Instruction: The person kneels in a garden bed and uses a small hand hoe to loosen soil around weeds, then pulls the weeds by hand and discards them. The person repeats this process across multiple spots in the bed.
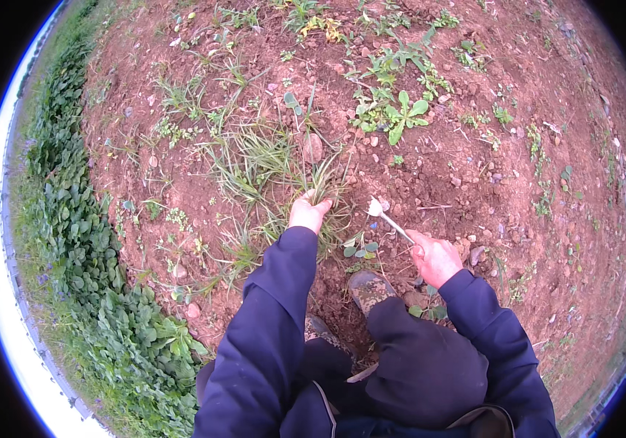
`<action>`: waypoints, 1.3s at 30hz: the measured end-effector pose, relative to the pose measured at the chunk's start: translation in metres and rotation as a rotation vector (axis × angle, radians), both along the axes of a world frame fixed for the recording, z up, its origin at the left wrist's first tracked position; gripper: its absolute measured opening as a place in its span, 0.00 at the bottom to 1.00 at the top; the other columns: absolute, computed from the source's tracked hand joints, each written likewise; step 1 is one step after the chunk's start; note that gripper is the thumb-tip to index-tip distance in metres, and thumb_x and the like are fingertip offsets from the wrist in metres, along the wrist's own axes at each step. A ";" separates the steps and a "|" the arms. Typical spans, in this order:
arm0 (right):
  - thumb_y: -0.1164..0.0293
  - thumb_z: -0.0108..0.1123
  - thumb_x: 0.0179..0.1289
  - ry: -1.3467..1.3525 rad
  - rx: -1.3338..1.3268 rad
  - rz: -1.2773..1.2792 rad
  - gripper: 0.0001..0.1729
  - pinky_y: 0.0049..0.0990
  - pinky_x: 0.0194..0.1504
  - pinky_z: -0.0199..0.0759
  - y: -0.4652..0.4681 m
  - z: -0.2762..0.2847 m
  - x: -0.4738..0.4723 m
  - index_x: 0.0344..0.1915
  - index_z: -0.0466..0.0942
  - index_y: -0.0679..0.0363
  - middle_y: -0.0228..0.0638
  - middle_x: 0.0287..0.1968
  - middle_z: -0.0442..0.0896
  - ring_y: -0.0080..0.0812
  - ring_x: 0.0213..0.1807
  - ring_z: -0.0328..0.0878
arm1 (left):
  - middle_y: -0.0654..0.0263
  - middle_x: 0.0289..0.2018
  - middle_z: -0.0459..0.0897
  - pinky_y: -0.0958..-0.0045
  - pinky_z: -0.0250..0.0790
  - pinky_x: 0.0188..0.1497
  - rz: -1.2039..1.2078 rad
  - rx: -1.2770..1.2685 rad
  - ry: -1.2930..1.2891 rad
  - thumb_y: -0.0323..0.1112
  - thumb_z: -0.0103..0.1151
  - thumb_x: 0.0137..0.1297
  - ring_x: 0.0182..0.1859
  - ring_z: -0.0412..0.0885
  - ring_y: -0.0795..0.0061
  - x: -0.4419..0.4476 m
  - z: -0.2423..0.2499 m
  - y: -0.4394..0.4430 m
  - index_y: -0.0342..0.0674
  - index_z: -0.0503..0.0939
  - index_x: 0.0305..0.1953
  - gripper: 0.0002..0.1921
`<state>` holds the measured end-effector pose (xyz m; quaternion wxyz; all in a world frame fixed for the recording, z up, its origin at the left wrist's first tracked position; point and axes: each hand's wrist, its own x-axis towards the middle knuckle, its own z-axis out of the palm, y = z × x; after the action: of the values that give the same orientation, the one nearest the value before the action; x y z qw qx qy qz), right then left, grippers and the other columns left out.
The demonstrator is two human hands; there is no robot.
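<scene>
My left hand (307, 213) grips a tuft of long-bladed grass (328, 179) that rises from the reddish soil. In my right hand (434, 259) is a small hand weeding tool (396, 226) with a thin metal shaft. Its pale, bright head (375, 207) sits just right of the grass, over the soil; the exact shape of the head is hard to make out, and its handle is hidden in my fist. More grass clumps (258, 156) spread to the left of the held tuft. Below the tool head grows a small round-leaved seedling (361, 249).
A reddish stone (313, 148) lies behind the held grass. Beyond it, a broad-leaved plant (405, 116) grows among other weeds. A dense green leafy strip (72, 219) borders the soil on the left. My camouflage-patterned shoe (370, 290) stands close below the seedling.
</scene>
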<state>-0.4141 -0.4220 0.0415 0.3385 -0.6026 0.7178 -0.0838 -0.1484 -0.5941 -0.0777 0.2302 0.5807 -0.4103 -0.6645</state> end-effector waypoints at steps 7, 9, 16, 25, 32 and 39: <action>0.71 0.58 0.68 0.069 -0.064 0.030 0.23 0.50 0.37 0.79 0.012 0.018 -0.004 0.63 0.76 0.54 0.45 0.36 0.87 0.53 0.34 0.85 | 0.60 0.40 0.87 0.56 0.74 0.54 -1.019 -0.615 -0.969 0.50 0.69 0.60 0.47 0.87 0.60 -0.011 0.047 0.014 0.47 0.86 0.46 0.18; 0.71 0.58 0.68 0.052 -0.074 0.032 0.23 0.50 0.36 0.79 0.009 0.020 -0.002 0.63 0.76 0.54 0.45 0.36 0.87 0.53 0.34 0.85 | 0.59 0.39 0.86 0.55 0.74 0.50 -0.959 -0.766 -0.979 0.40 0.62 0.64 0.44 0.88 0.61 -0.018 0.043 0.013 0.49 0.83 0.49 0.13; 0.71 0.59 0.66 0.009 -0.135 0.082 0.23 0.50 0.34 0.78 -0.025 0.021 0.012 0.62 0.76 0.55 0.45 0.34 0.86 0.54 0.33 0.84 | 0.57 0.43 0.86 0.58 0.79 0.43 -0.578 -0.491 -1.234 0.32 0.54 0.68 0.41 0.89 0.59 -0.011 0.022 -0.021 0.44 0.70 0.68 0.26; 0.71 0.59 0.66 0.053 -0.129 0.216 0.21 0.49 0.31 0.76 -0.069 0.049 0.009 0.59 0.76 0.57 0.45 0.30 0.84 0.53 0.29 0.83 | 0.44 0.46 0.88 0.57 0.75 0.58 -0.160 -0.207 -0.897 0.43 0.66 0.66 0.53 0.86 0.47 0.014 0.005 -0.025 0.39 0.84 0.57 0.22; 0.66 0.59 0.70 0.151 0.043 0.340 0.20 0.50 0.34 0.77 -0.101 0.037 0.025 0.59 0.77 0.57 0.46 0.28 0.85 0.52 0.33 0.86 | 0.45 0.47 0.88 0.59 0.75 0.58 -0.106 -0.209 -0.759 0.42 0.65 0.65 0.53 0.86 0.48 0.019 -0.010 -0.028 0.36 0.83 0.57 0.22; 0.64 0.59 0.71 0.236 0.046 0.479 0.21 0.44 0.30 0.78 -0.089 0.031 0.030 0.60 0.76 0.59 0.43 0.28 0.85 0.46 0.29 0.86 | 0.43 0.48 0.87 0.60 0.74 0.59 -0.077 -0.207 -0.732 0.42 0.66 0.65 0.54 0.85 0.48 0.022 -0.012 -0.024 0.36 0.83 0.58 0.23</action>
<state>-0.3840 -0.5107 0.0723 0.2764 -0.7531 0.5908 0.0859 -0.1265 -0.6184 -0.0900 0.1009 0.7373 -0.5519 -0.3763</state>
